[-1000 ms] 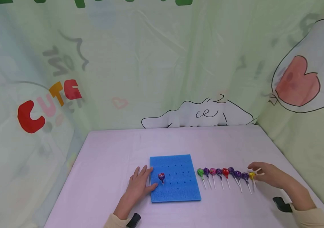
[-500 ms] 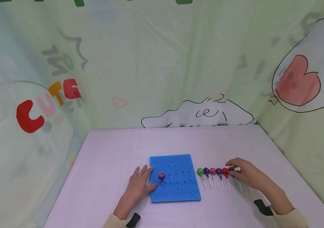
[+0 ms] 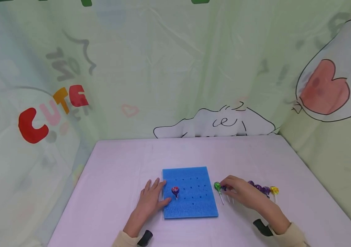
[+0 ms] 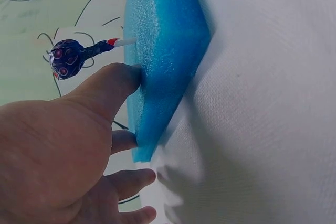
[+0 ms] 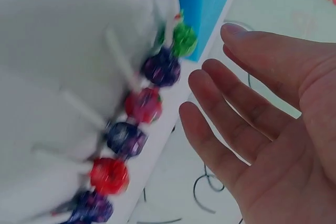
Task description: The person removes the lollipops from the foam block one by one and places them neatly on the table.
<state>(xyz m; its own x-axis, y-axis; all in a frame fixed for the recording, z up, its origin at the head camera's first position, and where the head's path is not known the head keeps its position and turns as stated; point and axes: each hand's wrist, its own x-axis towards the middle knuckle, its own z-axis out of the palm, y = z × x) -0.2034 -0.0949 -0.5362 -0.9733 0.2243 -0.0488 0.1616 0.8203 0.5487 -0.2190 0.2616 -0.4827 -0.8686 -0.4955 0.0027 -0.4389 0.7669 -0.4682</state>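
Observation:
My left hand rests on the left edge of a blue foam board dotted with small holes, its fingers spread. In the left wrist view, the thumb presses the board beside a purple-and-red wrapped lollipop whose stick is in the foam. Over the left part of a row of lollipops hovers my right hand, close to the green lollipop. The right wrist view has its fingers extended and holding nothing, apart from a dark purple lollipop and a pink-red one.
Further right in the row lie several purple lollipops and a yellow lollipop, sticks toward me. The middle of the row is hidden by my right hand in the head view. A white-covered table meets printed curtains behind.
My right hand has travelled left along the row, from the yellow lollipop to near the green one, uncovering the yellow end. The left hand and the foam board have stayed put.

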